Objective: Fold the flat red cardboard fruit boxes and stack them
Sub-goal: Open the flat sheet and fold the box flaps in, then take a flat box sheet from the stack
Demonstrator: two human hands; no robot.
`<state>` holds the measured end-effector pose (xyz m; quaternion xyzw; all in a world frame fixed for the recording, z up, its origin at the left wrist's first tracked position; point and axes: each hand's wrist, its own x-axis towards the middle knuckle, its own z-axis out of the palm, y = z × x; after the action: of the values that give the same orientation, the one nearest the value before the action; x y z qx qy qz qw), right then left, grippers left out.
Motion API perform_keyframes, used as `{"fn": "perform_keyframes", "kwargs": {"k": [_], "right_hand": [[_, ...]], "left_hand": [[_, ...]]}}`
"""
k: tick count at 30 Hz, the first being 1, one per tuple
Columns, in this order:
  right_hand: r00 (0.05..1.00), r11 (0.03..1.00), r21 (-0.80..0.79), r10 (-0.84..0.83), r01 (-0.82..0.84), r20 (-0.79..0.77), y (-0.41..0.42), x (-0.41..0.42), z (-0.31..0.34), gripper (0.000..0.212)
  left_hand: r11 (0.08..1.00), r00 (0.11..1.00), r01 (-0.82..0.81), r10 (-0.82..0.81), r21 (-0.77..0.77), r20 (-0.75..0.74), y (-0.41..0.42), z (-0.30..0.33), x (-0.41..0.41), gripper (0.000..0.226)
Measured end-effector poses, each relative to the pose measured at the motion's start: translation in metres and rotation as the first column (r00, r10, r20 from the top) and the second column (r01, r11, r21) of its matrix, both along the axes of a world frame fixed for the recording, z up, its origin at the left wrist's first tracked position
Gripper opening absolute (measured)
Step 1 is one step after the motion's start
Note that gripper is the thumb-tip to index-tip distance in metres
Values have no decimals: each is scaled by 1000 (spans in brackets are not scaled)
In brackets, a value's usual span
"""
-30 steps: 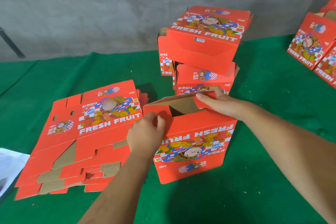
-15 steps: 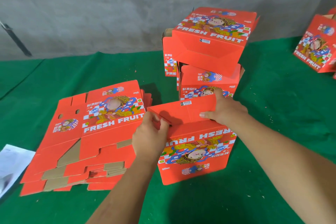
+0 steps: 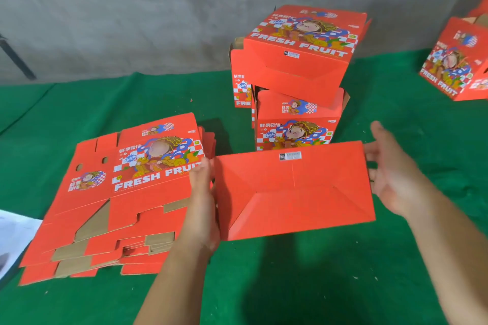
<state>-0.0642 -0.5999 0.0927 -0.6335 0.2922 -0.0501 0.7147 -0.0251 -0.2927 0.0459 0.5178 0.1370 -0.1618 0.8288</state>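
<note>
Behind, folded-box stack (image 3: 298, 60); leftward, flat pile (image 3: 126, 192).

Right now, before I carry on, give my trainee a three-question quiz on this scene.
1. True or false: the folded box between the hands shows its closed bottom flaps to the camera.
2. Which hand lies flat against the box's side: A left hand, B right hand?
3. Fill in: the flat boxes lie to the person's ____.

Key: 1 true. 2 A; whether the open right hand touches is unclear. 3 left.
</note>
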Motion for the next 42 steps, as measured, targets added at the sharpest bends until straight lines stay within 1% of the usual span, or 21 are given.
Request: {"fn": "perform_keyframes", "kwargs": {"k": [2, 3, 5, 7, 9, 12, 15, 17, 19, 21, 22, 25, 28, 31, 32, 33, 35, 36, 38, 40, 42], "right_hand": [[999, 998, 47, -35, 35, 5, -5, -15, -4, 53], [999, 998, 42, 47, -47, -3, -3, -21, -10, 47], [980, 982, -22, 186, -188, -73, 11, -34, -28, 31], [976, 966, -173, 170, -193, -139, 22, -45, -50, 24], [993, 973, -210, 80, -97, -87, 27, -53, -67, 32], [992, 999, 6, -41, 41, 118, 29, -54, -75, 45], [978, 983, 167, 37, -72, 206, 35, -49, -74, 61], [950, 951, 109, 271, -289, 155, 42, -45, -74, 82], [914, 910, -115, 405, -399, 33, 55, -37, -73, 97], [935, 871, -389, 350, -301, 60, 72, -26, -70, 99], [938, 865, -443, 320, -234, 131, 79, -20, -68, 100], [915, 903, -411, 266, -127, 303, 97, -3, -65, 109], [860, 927, -368, 245, -72, 448, 124, 31, -58, 111], [822, 822, -562, 379, -88, 426, 152, 90, -50, 114], [834, 786, -592, 441, -181, 331, 158, 110, -47, 114], [851, 779, -527, 493, -339, 181, 163, 126, -44, 111], [814, 796, -174, 559, -580, -156, 173, 143, -40, 99], [777, 786, -80, 581, -613, -243, 178, 144, -43, 91], [740, 754, -83, 608, -652, -288, 186, 137, -60, 79], [718, 743, -46, 626, -668, -304, 192, 125, -82, 75], [681, 736, 21, 636, -676, -363, 200, 111, -101, 72]], "left_hand": [[998, 998, -48, 46, 48, 36, -1, 9, 8, 58], [990, 999, -30, 27, 140, 28, -3, 9, 11, 47], [956, 992, 125, -127, 267, -12, -9, 1, 2, 44], [897, 952, 273, -303, 348, 36, -10, -12, -11, 41], [884, 937, 272, -333, 379, 103, -2, -25, -15, 45], [889, 926, 206, -312, 409, 211, 18, -39, 0, 54], [842, 932, 51, -233, 537, 277, 13, -37, 12, 56], [827, 946, -93, -101, 554, 308, 4, -32, 25, 56], [831, 945, -160, -28, 533, 326, -1, -24, 39, 59], [865, 945, -170, 7, 472, 327, 0, -18, 51, 62], [882, 941, -172, 16, 438, 337, 3, -15, 58, 60], [879, 893, -228, 17, 419, 450, 11, 4, 75, 60], [765, 838, -367, 24, 530, 546, 19, 34, 113, 82], [615, 873, -242, -198, 750, 445, 19, 49, 152, 69], [574, 891, -128, -292, 809, 348, 17, 47, 160, 59], [538, 898, -6, -368, 843, 242, 14, 44, 160, 47], [488, 893, 109, -431, 866, 130, 9, 25, 150, 30], [479, 897, 116, -427, 870, 116, 10, 11, 143, 37], [410, 902, 70, -415, 909, 117, 19, -12, 126, 48], [231, 913, 24, -402, 973, 73, 37, -35, 112, 57], [-25, 920, 135, -367, 991, -135, 57, -55, 97, 78]]}}
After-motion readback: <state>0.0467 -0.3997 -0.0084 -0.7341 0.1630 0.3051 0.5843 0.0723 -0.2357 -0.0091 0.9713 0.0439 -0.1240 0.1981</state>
